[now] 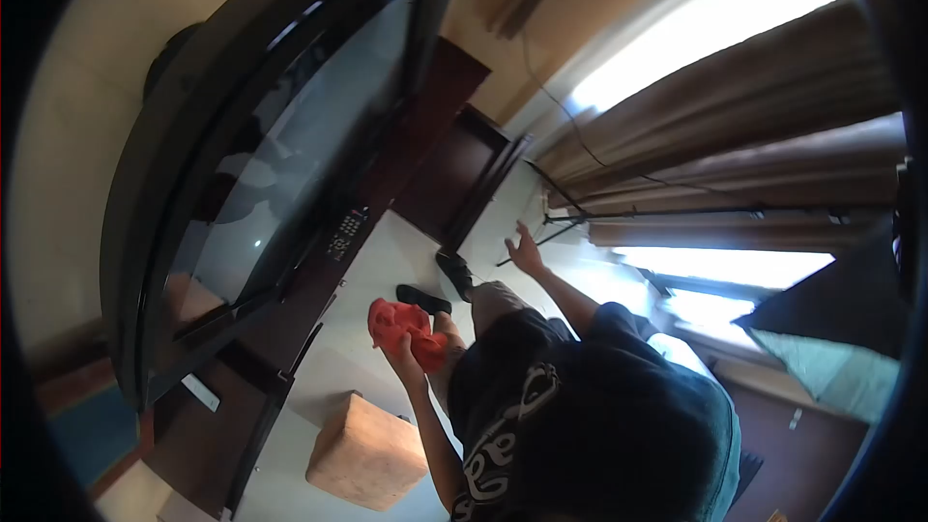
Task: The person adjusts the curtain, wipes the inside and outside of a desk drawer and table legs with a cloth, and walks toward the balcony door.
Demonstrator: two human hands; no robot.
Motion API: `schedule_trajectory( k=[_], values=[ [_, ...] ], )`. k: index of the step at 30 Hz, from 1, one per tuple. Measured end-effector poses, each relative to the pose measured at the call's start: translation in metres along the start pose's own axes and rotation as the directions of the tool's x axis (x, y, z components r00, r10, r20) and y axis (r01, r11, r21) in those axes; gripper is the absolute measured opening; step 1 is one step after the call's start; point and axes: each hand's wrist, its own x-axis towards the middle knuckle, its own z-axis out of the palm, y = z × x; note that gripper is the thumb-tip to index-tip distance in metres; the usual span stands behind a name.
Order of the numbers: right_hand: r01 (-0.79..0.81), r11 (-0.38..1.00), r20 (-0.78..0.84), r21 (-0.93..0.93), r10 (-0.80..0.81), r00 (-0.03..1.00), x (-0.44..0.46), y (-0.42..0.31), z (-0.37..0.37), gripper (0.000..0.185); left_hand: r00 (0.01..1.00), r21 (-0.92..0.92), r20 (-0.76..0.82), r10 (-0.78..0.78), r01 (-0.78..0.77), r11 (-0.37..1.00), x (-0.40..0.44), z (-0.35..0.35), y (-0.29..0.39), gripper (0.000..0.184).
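Note:
My left hand (404,356) is closed around a crumpled red cloth (394,322), which bunches above and beside the fingers. Its exact kind cannot be made out. Out to the other side, my right hand (524,253) has its fingers spread and holds nothing. Behind that hand, thin black stand legs (570,219) rest on the floor. Dark shoes (454,275) show on my feet between the two hands. Below my left forearm is a tan box-shaped stool (367,454).
A large black television (319,126) stands on a dark red wooden cabinet (416,174). A black remote (346,234) and a white slim object (201,392) lie on the cabinet. Brown curtains (715,116) hang by bright windows. A dark umbrella-like panel (841,300) is at the right.

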Motion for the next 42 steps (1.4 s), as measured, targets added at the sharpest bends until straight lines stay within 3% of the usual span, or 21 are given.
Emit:
schedule_trajectory(
  k=[2,3,5,6,10,11,12,13,14,15,16,17,18,19,21,23,29,30,34,37,42],
  values=[
    [0.037,0.999,0.076,-0.025,-0.035,0.996,-0.035,0.003,0.037,0.075,0.998,0.123,0.059,0.032,-0.039,0.992,0.035,0.001,0.036,0.061],
    [0.048,0.976,0.080,-0.214,-0.032,0.996,-0.091,0.068,-0.083,0.074,0.986,-0.033,0.162,-0.038,0.044,0.998,-0.029,0.056,0.021,0.060],
    [0.068,0.975,0.203,-0.211,-0.025,0.979,-0.127,0.083,-0.052,0.074,0.959,-0.072,0.284,0.007,0.014,0.997,-0.007,0.052,0.047,0.058],
    [-0.060,0.982,0.161,-0.181,0.090,0.983,-0.146,0.083,-0.063,0.074,0.916,-0.104,0.398,-0.044,0.093,0.990,-0.017,0.059,0.086,0.057],
    [-0.408,0.912,-0.111,0.051,0.411,0.905,-0.152,0.095,-0.143,0.074,0.887,0.165,0.462,0.010,-0.097,0.982,-0.018,0.083,0.088,0.060],
    [-0.227,0.965,-0.334,0.129,0.258,0.907,-0.124,0.141,-0.162,0.069,0.877,0.185,0.477,0.053,-0.159,0.970,-0.021,0.092,0.097,0.059],
    [-0.262,0.955,-0.545,0.143,0.296,0.784,-0.111,0.110,-0.208,0.055,0.860,0.201,0.507,0.052,-0.176,0.964,-0.020,0.100,0.099,0.058],
    [-0.223,0.925,-0.505,0.307,0.356,0.786,-0.098,0.091,-0.259,0.061,0.845,0.222,0.533,0.050,-0.197,0.955,-0.021,0.105,0.100,0.057],
    [-0.171,0.982,-0.789,0.073,0.162,0.593,-0.058,0.142,-0.295,0.070,0.831,0.233,0.554,0.041,-0.202,0.951,-0.022,0.111,0.101,0.055],
    [-0.191,0.977,-0.826,0.097,0.186,0.532,-0.062,0.099,-0.345,0.077,0.819,0.246,0.574,0.026,-0.202,0.948,-0.023,0.115,0.101,0.054],
    [-0.023,0.982,-0.866,0.188,0.176,0.469,-0.078,0.026,-0.381,0.078,0.804,0.258,0.594,0.011,-0.203,0.945,-0.025,0.117,0.098,0.053],
    [-0.049,0.962,-0.899,0.270,0.270,0.346,-0.085,-0.019,-0.412,0.079,0.803,0.260,0.596,0.005,-0.199,0.945,-0.027,0.120,0.091,0.053],
    [-0.061,0.934,-0.909,0.353,0.357,0.216,-0.079,-0.042,-0.429,0.081,0.802,0.263,0.597,0.001,-0.197,0.944,-0.028,0.122,0.082,0.052],
    [0.004,0.942,-0.932,0.337,0.333,0.145,-0.052,0.002,-0.456,0.082,0.802,0.263,0.597,0.001,-0.197,0.944,-0.028,0.125,0.077,0.052],
    [-0.062,0.936,-0.929,0.346,0.351,0.119,-0.033,0.007,-0.482,0.080,0.817,0.242,0.577,0.019,-0.192,0.951,-0.035,0.130,0.075,0.052],
    [0.028,0.899,-0.885,0.437,0.424,0.191,-0.024,0.013,-0.493,0.074,0.823,0.244,0.568,0.014,-0.185,0.952,-0.045,0.135,0.075,0.051],
    [-0.005,0.911,-0.904,0.412,0.409,0.122,-0.008,0.050,-0.494,0.065,0.755,0.184,0.652,-0.066,-0.073,0.980,-0.058,0.170,0.094,0.047],
    [-0.008,0.911,-0.905,0.411,0.410,0.115,-0.008,0.053,-0.494,0.065,0.744,0.206,0.669,0.001,-0.186,0.961,-0.054,0.178,0.087,0.045],
    [-0.036,0.926,-0.922,0.375,0.377,0.091,-0.006,0.070,-0.497,0.063,0.663,0.144,0.747,0.050,-0.235,0.961,-0.056,0.229,0.125,0.047],
    [-0.055,0.936,-0.933,0.346,0.350,0.086,0.003,0.084,-0.500,0.062,0.593,0.092,0.786,0.175,-0.392,0.915,-0.047,0.263,0.133,0.050],
    [-0.026,0.941,-0.935,0.338,0.339,0.104,0.006,0.086,-0.507,0.060,0.500,0.097,0.851,0.157,-0.444,0.891,-0.035,0.289,0.141,0.051]
  ],
)
